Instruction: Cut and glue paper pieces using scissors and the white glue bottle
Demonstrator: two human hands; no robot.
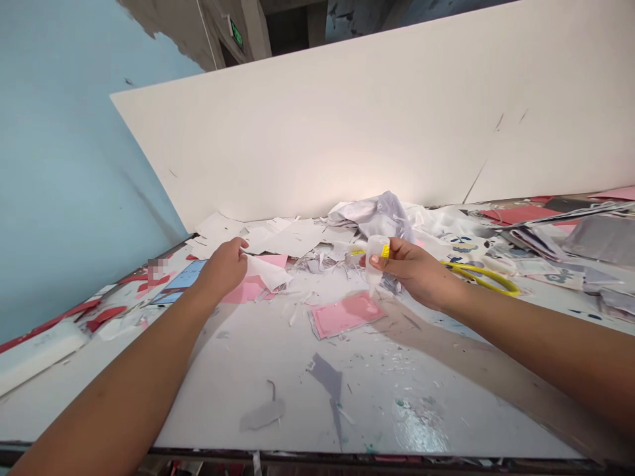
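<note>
My right hand [414,272] is closed around a small translucent squeeze bottle of glue [376,264] with yellow marking. The bottle is tipped with its nozzle down, at the upper right edge of a pink rectangular piece [347,314]. Shiny clear lines run along that piece's edges, and a pale layer shows beneath it. To the left, my left hand [225,268] has its fingers curled together at the edge of a white piece of paper [268,272]. The fingertips are partly hidden. Pink sheets [243,291] lie under the white piece.
White scraps [297,235] and crumpled plastic [381,215] lie along the tall white board [347,132]. Yellow-handled scissors [489,277] rest beside my right forearm. A phone-like blue screen [183,277] lies left. Grey scraps [327,377] and glue spots dot the tabletop [208,396].
</note>
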